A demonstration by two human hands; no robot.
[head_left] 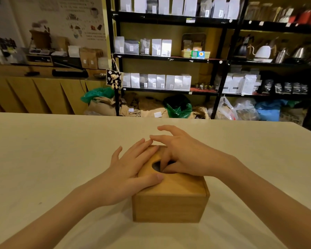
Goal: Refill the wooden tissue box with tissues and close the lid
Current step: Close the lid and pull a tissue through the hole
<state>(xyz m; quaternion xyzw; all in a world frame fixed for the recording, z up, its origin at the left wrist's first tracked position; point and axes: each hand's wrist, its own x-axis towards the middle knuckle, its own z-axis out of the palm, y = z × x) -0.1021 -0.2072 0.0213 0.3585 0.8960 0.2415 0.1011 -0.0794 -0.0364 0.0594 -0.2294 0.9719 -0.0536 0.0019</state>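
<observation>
A wooden tissue box (169,207) stands on the pale table (43,159), just in front of me. Its sliding lid (180,186) lies on top, with a dark oval slot (156,166) in the middle. My left hand (131,169) rests flat on the lid's left side, fingers spread and thumb lying across the lid. My right hand (181,155) is over the lid's right side, with thumb and a finger dipping into the slot. No tissue shows in the slot or on the table.
Beyond the table's far edge stand black shelves (223,58) with coffee bags and kettles, and sacks (151,106) on the floor. A wooden counter (34,90) runs along the left wall.
</observation>
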